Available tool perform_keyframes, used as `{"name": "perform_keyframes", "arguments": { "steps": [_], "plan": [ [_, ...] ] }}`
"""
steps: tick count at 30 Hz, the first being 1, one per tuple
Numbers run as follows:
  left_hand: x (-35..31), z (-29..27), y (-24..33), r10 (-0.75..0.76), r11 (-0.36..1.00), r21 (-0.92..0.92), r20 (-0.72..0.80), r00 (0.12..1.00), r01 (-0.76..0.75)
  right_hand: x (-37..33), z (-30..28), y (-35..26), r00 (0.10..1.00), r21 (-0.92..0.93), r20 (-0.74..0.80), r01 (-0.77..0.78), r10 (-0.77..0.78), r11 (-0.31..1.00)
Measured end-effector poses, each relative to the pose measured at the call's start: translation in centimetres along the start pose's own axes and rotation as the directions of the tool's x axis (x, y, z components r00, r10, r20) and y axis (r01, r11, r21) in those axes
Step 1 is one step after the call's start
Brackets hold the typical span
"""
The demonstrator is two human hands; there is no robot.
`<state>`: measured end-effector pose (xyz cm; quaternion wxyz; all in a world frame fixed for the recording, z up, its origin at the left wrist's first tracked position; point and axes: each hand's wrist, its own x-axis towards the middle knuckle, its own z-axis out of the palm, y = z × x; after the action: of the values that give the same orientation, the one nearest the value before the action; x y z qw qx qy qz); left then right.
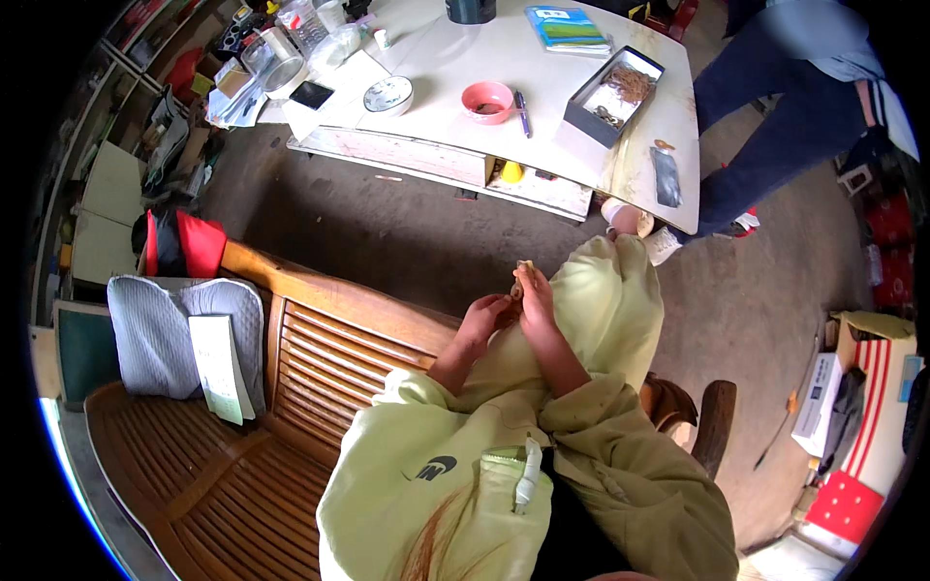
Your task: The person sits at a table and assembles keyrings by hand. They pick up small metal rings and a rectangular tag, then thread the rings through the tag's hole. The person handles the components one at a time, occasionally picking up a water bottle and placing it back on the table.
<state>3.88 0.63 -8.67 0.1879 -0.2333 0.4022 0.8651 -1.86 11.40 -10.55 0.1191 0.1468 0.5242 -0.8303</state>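
My left hand (486, 321) and my right hand (536, 298) meet above my lap, close together, with fingers curled inward. A small brownish bit shows between them, mostly hidden by the fingers and too small to name. On the table (436, 82) ahead stands a pink bowl (486, 101) with something dark inside. Beside it lies a dark pen (523, 114). Farther right, an open black-and-white box (603, 107) holds a tangle of thin brown strands (631, 84) and some small pieces.
A patterned bowl (388, 96), a dark flat device (311, 94), booklets (568, 29) and a grey packet (666, 177) lie on the table. A person in dark trousers (775, 107) stands at its right. The slatted wooden bench (184, 455) bears a grey cushion (155, 334).
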Motion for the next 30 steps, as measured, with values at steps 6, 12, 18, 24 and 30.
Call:
{"name": "perform_keyframes", "arguments": {
  "steps": [6, 12, 18, 24, 30],
  "plan": [
    [0.0, 0.5, 0.9, 0.06, 0.998, -0.029, -0.019, 0.998, -0.061, 0.0, -0.5, 0.5, 1.0, 0.039, 0.02, -0.004, 0.003, 0.999],
    [4.1, -4.4, 9.2, 0.321, 0.945, 0.093, -0.088, 0.943, -0.313, -0.2, -0.3, 0.4, 1.0, 0.123, 0.0, -0.003, 0.003, 0.992],
    [9.8, -8.8, 21.8, 0.574, 0.75, -0.163, -0.32, 0.754, -0.641, -0.1, -0.2, 0.0, 0.996, 0.155, 0.091, -0.019, 0.005, 0.988],
    [13.0, -10.9, 30.9, 0.617, 0.689, -0.167, -0.374, 0.692, -0.705, 0.4, -0.4, 0.4, 0.982, 0.239, 0.121, -0.169, 0.143, 0.956],
    [15.1, -10.5, 32.9, 0.561, 0.754, -0.073, -0.444, 0.699, -0.652, 0.9, 0.2, 0.8, 0.982, 0.174, 0.077, -0.184, 0.173, 0.967]
  ]
}}
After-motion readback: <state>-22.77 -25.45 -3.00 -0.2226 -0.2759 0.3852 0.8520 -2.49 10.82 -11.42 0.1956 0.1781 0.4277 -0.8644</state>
